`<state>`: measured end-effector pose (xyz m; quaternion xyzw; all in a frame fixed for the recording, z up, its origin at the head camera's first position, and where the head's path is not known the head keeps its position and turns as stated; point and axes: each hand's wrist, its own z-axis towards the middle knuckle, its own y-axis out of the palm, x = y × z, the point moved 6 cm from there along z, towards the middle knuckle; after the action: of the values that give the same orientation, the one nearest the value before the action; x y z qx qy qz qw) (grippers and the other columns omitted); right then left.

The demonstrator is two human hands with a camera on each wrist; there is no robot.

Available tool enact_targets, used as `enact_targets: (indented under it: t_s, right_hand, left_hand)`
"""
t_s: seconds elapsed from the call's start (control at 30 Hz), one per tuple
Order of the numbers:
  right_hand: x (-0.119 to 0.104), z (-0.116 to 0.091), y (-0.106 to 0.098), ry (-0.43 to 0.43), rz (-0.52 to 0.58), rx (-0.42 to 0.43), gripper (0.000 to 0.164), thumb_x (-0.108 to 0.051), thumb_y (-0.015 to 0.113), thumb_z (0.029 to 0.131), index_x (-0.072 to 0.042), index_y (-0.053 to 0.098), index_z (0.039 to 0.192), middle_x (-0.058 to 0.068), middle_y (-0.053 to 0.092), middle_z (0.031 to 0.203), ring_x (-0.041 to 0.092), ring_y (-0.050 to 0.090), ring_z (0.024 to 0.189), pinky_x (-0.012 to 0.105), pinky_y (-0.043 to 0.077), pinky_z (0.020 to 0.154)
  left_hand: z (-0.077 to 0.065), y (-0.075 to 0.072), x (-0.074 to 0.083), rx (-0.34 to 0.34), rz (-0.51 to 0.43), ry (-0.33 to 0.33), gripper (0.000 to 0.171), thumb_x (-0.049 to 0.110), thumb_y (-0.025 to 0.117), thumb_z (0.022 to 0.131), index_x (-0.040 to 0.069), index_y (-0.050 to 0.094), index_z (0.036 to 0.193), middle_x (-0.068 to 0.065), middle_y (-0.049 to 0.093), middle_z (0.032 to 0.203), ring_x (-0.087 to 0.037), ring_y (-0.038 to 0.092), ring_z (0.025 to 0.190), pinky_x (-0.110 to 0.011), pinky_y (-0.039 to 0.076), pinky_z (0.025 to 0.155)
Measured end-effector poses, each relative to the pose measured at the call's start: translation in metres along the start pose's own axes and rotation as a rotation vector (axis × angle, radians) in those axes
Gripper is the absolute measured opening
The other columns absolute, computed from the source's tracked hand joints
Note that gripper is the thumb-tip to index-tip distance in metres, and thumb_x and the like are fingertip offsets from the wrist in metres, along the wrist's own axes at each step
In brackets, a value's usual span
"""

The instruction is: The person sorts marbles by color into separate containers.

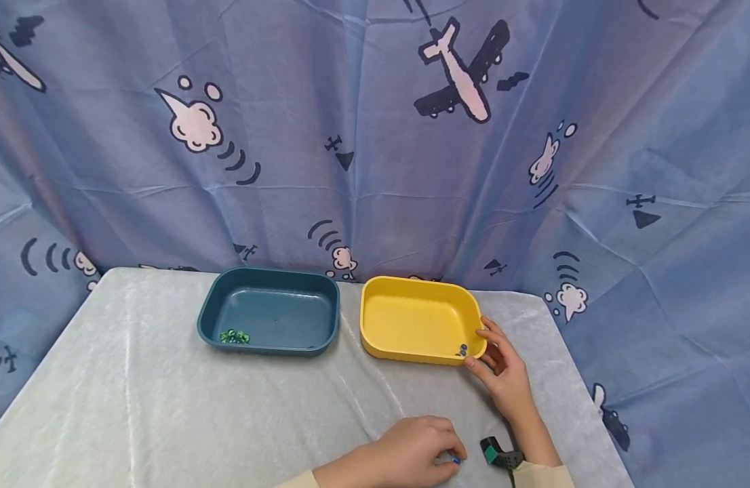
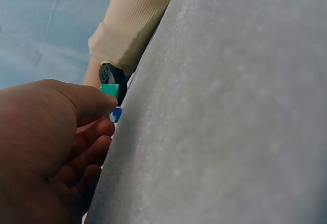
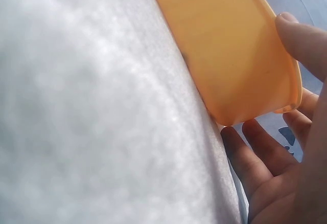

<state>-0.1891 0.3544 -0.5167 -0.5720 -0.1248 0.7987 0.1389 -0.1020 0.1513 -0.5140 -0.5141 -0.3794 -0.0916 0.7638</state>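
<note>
In the head view a yellow bin [image 1: 418,325] sits at the back of the table, several small blue marbles [image 1: 463,350] in its near right corner. My right hand [image 1: 506,379] holds that corner, its thumb at the near rim and its fingers around the right side; the right wrist view shows the thumb [image 3: 301,40] over the rim. Nearer the front, my left hand [image 1: 411,449] is low over the cloth and pinches a small blue marble [image 1: 456,460] at its fingertips. The left wrist view shows the blue marble [image 2: 116,114] between thumb and forefinger.
A teal bin [image 1: 277,352] stands left of the yellow one, with a cluster of small green marbles [image 1: 234,336] in its near left corner. Pale plush cloth [image 1: 228,420] covers the table. A blue printed curtain [image 1: 289,135] hangs right behind both bins.
</note>
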Motion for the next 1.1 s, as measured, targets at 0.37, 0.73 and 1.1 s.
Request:
enact_targets:
  t_s: [0.37,0.73,1.1]
  right_hand:
    - [0.0014,0.0007,0.0003,0.007,-0.004,-0.004,0.055,0.009,0.077,0.097,0.006,0.057,0.148,0.013,0.037,0.174,0.008,0.058,0.139,0.017,0.052,0.106]
    - [0.0005,0.0002,0.0000,0.021,0.001,0.004,0.054,0.008,0.077,0.098,0.005,0.057,0.148,0.012,0.037,0.174,0.009,0.059,0.138,0.017,0.053,0.106]
    - [0.0005,-0.0001,0.0003,0.019,0.003,-0.003,0.056,0.009,0.077,0.097,0.005,0.057,0.149,0.012,0.037,0.174,0.011,0.059,0.139,0.018,0.053,0.106]
  left_hand:
    - [0.0002,0.0016,-0.0034,-0.004,0.035,0.010,0.014,0.022,0.080,0.103,0.024,0.083,0.116,0.019,0.068,0.103,0.016,0.051,0.085,0.000,0.040,0.074]
    - [-0.0007,0.0018,-0.0037,-0.008,0.056,0.028,0.012,0.025,0.081,0.103,0.025,0.083,0.114,0.021,0.068,0.104,0.016,0.051,0.087,0.000,0.040,0.075]
    - [0.0004,0.0051,-0.0057,-0.005,0.071,0.054,0.010,0.025,0.080,0.103,0.026,0.082,0.113,0.022,0.068,0.104,0.017,0.052,0.091,0.001,0.040,0.078]
